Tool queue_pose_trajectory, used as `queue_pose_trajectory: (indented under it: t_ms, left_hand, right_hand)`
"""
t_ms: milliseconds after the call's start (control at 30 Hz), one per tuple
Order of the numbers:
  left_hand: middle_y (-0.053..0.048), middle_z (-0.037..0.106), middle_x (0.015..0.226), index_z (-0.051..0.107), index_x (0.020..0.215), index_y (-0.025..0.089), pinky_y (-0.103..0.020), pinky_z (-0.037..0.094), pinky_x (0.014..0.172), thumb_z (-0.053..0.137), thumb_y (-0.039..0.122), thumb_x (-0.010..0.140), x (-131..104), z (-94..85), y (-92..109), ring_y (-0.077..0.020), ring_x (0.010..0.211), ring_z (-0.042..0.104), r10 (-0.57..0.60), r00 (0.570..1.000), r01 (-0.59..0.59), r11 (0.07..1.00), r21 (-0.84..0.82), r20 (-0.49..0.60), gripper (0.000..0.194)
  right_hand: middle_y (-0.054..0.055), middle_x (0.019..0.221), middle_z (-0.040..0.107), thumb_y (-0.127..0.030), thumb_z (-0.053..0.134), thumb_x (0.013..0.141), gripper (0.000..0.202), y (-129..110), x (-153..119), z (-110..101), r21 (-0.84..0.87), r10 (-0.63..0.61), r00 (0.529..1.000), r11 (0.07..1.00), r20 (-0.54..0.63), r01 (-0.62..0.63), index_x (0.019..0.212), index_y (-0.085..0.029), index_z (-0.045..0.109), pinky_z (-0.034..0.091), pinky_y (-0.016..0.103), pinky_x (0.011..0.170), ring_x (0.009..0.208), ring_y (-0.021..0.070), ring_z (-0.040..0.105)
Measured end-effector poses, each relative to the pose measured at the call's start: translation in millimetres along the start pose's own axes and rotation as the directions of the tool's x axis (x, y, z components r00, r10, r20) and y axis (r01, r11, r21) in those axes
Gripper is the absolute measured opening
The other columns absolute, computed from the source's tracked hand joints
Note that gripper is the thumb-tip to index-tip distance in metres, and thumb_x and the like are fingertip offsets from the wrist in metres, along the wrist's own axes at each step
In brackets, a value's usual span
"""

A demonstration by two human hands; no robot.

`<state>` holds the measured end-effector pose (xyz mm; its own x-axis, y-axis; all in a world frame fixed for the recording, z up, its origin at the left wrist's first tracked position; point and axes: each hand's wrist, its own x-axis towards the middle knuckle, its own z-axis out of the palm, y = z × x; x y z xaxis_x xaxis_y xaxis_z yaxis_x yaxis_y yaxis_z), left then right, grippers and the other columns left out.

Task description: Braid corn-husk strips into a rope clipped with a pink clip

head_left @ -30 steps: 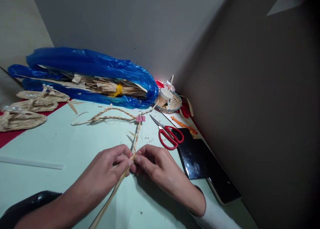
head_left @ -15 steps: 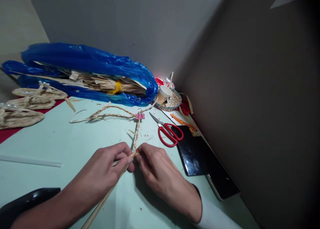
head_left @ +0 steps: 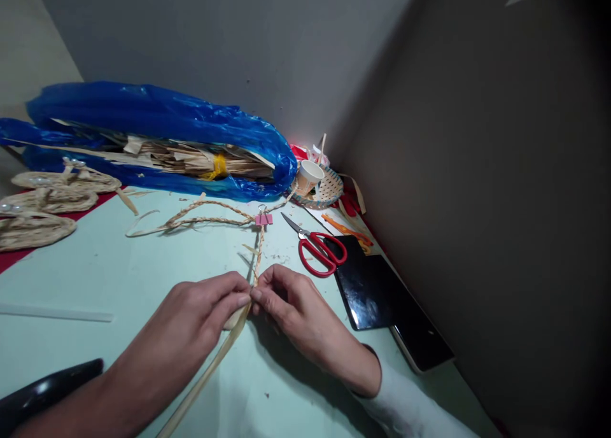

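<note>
A thin braid of dried straw-like strips point(head_left: 260, 250) runs toward me from a pink binder clip point(head_left: 263, 219). At its near end my left hand point(head_left: 210, 307) pinches the strips between thumb and fingers. My right hand point(head_left: 291, 307) meets it there, thumb and forefinger closed on the same end of the braid. A long loose strip point(head_left: 205, 377) trails from the fingers to the bottom edge. Beyond the clip, a looped length of finished braid point(head_left: 210, 220) lies to the left. The fingertips hide how the strips cross.
Red-handled scissors point(head_left: 322, 253) lie right of the braid, beside two dark flat devices point(head_left: 365, 285). A blue plastic bag point(head_left: 157, 100) of dried strips stands behind. Woven sandals point(head_left: 41, 225) sit at left. A basket point(head_left: 329, 186) holds a paper cup point(head_left: 310, 174). Walls rise behind and right.
My right thumb has come over the top of the braid's end, against my left fingertips. The loose strip has swung slightly and shows wider. The whole view has shifted a little.
</note>
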<state>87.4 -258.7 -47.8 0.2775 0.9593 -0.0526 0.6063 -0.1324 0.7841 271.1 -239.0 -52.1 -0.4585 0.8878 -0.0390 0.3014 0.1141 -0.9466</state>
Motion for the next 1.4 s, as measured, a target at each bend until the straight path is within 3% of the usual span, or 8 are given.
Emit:
queue_pose_trajectory:
  t_ms: [333, 633, 833, 900, 1000, 1133, 1267, 1400]
  left_hand:
    - [0.003, 0.076, 0.075, 0.073, 0.079, 0.024, -0.026, 0.046, 0.061, 0.055, 0.033, 0.092, -4, 3.7, 0, -0.0165, 0.065, 0.069, 0.175, 0.959, -0.135, 0.973, 0.185, -0.223, 0.023]
    - [-0.005, 0.068, 0.069, 0.067, 0.098, 0.009, -0.034, 0.045, 0.072, 0.049, -0.002, 0.087, -18, 25.8, -9, -0.0222, 0.070, 0.059, 0.806, 0.569, -0.492, 0.491, 0.718, -0.161, 0.024]
    - [-0.014, 0.073, 0.092, 0.064, 0.107, 0.008, -0.039, 0.043, 0.087, 0.031, 0.002, 0.095, -20, 41.5, -24, -0.0288, 0.096, 0.059, 0.852, 0.513, -0.499, 0.398, 0.770, -0.109, 0.036]
    - [-0.010, 0.071, 0.090, 0.064, 0.105, 0.012, -0.036, 0.043, 0.082, 0.032, 0.002, 0.096, -19, 38.3, -21, -0.0259, 0.093, 0.058, 0.819, 0.559, -0.523, 0.473, 0.709, -0.134, 0.035]
    - [-0.001, 0.065, 0.082, 0.063, 0.089, 0.022, -0.031, 0.043, 0.073, 0.045, 0.013, 0.098, -15, 22.8, -10, -0.0194, 0.080, 0.058, 0.580, 0.784, -0.478, 0.791, 0.382, -0.221, 0.021]
    - [0.000, 0.066, 0.087, 0.058, 0.092, 0.024, -0.030, 0.049, 0.074, 0.056, 0.042, 0.093, 1, 4.6, 1, -0.0187, 0.082, 0.064, 0.019, 0.993, -0.048, 0.965, -0.258, -0.113, 0.018]
    - [0.006, 0.056, 0.068, 0.056, 0.086, 0.021, -0.021, 0.034, 0.047, 0.066, 0.048, 0.082, 15, 6.2, -2, -0.0080, 0.050, 0.043, -0.127, 0.958, 0.270, 0.709, -0.651, 0.259, 0.030]
    - [0.007, 0.053, 0.066, 0.061, 0.084, 0.018, -0.020, 0.017, 0.045, 0.066, 0.047, 0.082, 16, 9.1, -5, -0.0057, 0.048, 0.027, -0.160, 0.956, 0.282, 0.733, -0.620, 0.245, 0.030]
  right_hand:
    - [-0.001, 0.069, 0.066, -0.021, 0.059, 0.091, 0.013, 6, 2, 11, 0.177, 0.041, 0.996, 0.984, -0.074, -0.028, 0.080, -0.020, 0.054, 0.041, 0.021, 0.059, 0.063, 0.0118, 0.059]
    - [-0.003, 0.057, 0.059, -0.036, 0.077, 0.077, 0.026, -3, 4, 7, 0.513, 0.190, 0.982, 0.842, 0.006, -0.166, 0.077, -0.015, 0.061, 0.029, 0.019, 0.046, 0.047, 0.0065, 0.043]
    - [-0.001, 0.063, 0.062, -0.043, 0.081, 0.074, 0.035, -3, 2, 7, 0.604, 0.200, 0.977, 0.770, 0.073, -0.203, 0.079, -0.014, 0.062, 0.031, 0.020, 0.049, 0.052, 0.0076, 0.048]
    - [-0.001, 0.063, 0.061, -0.042, 0.083, 0.072, 0.037, -4, 1, 7, 0.600, 0.203, 0.977, 0.774, 0.066, -0.202, 0.078, -0.013, 0.061, 0.033, 0.020, 0.052, 0.055, 0.0078, 0.050]
    - [-0.003, 0.062, 0.059, -0.043, 0.084, 0.072, 0.038, -7, -1, 6, 0.565, 0.210, 0.977, 0.803, 0.027, -0.188, 0.078, -0.014, 0.061, 0.033, 0.021, 0.054, 0.055, 0.0077, 0.047]
    - [-0.001, 0.063, 0.060, -0.046, 0.080, 0.075, 0.038, -10, -2, 7, 0.556, 0.188, 0.982, 0.816, 0.002, -0.157, 0.079, -0.014, 0.061, 0.032, 0.021, 0.053, 0.054, 0.0084, 0.046]
    - [-0.001, 0.063, 0.061, -0.041, 0.078, 0.078, 0.030, -8, -2, 7, 0.563, 0.163, 0.987, 0.816, 0.000, -0.135, 0.080, -0.015, 0.062, 0.033, 0.021, 0.053, 0.053, 0.0088, 0.045]
    - [0.001, 0.068, 0.066, -0.023, 0.066, 0.087, 0.013, -6, -2, 2, 0.345, 0.103, 0.994, 0.935, -0.041, -0.083, 0.080, -0.015, 0.072, 0.038, 0.022, 0.059, 0.060, 0.0109, 0.051]
